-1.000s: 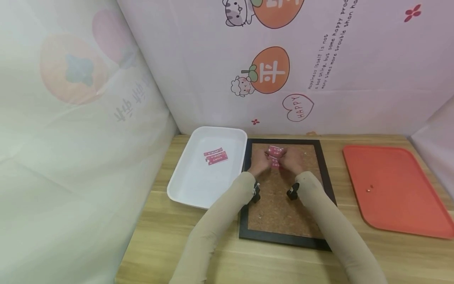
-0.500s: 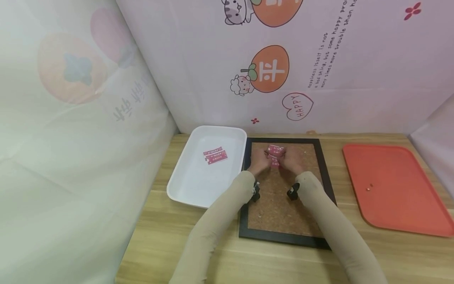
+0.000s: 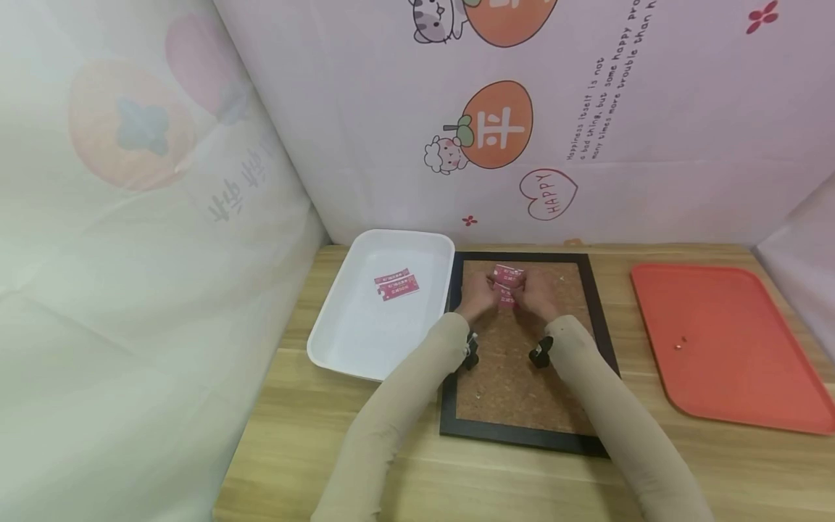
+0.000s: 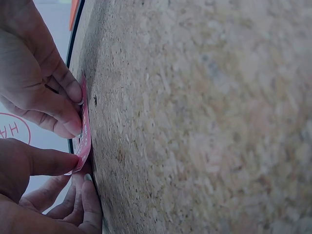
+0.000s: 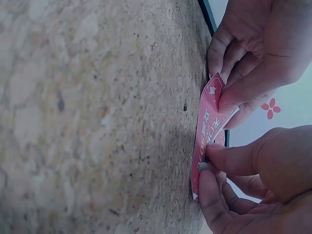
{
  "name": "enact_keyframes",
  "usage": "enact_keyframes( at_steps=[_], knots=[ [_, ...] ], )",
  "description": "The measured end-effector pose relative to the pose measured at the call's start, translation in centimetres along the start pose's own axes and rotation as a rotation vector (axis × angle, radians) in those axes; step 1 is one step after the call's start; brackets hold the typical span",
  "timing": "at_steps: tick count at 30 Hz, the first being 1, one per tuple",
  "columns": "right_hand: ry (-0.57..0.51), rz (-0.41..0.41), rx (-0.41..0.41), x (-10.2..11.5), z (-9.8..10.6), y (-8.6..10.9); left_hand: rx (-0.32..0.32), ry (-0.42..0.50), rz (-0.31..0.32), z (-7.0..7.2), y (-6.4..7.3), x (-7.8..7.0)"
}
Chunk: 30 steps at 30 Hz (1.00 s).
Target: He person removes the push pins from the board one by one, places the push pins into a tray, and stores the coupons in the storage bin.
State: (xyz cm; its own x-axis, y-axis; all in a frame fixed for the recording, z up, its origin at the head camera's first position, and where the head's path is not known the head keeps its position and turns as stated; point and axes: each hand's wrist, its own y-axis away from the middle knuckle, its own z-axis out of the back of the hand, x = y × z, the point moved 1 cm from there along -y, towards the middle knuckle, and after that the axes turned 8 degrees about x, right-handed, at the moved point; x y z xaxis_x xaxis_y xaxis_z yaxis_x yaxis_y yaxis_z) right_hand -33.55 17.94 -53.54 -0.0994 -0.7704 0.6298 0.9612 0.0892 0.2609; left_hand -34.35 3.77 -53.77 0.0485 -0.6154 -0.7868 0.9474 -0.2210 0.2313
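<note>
My left hand (image 3: 478,296) pinches one end of a red-and-white paper coupon (image 5: 210,114) against the cork board (image 3: 509,377), near its far edge. The coupon's corner bends up off the cork by the left thumb. At its other end, my right hand (image 3: 536,296) holds a tiny dark thumbtack (image 5: 208,157) between thumb and forefinger, right at the coupon; the fingertips mostly hide it. In the head view, coupon printing (image 3: 509,273) also shows just beyond the meeting fingertips. Both hands nearly touch each other, and straps with small cameras sit at the wrists.
Left of the black-framed board stands a white tray (image 3: 346,351) with two more red coupons (image 3: 396,284) inside. To the right lies an orange-red tray (image 3: 737,341) with small metallic bits (image 3: 678,346). A printed cloth wall (image 3: 391,145) rises behind the wooden table (image 3: 313,435).
</note>
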Motion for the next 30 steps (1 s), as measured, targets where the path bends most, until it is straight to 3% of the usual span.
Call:
enact_keyframes(
  at_steps=[10,19,24,30],
  knots=[
    [-0.028,0.068,0.024,0.0,0.6,0.7,-0.013,-0.031,-0.007,0.2,0.4,-0.6],
    [-0.128,0.083,0.065,-1.1,0.7,0.8,0.008,-0.041,-0.018,0.6,0.6,0.1],
    [-0.202,0.103,0.09,-2.1,1.2,0.7,0.001,-0.064,-0.045,1.3,1.1,-0.1],
    [-0.18,0.164,0.068,-3.5,2.4,1.4,-0.005,-0.066,-0.087,2.7,2.1,-0.5]
  ],
)
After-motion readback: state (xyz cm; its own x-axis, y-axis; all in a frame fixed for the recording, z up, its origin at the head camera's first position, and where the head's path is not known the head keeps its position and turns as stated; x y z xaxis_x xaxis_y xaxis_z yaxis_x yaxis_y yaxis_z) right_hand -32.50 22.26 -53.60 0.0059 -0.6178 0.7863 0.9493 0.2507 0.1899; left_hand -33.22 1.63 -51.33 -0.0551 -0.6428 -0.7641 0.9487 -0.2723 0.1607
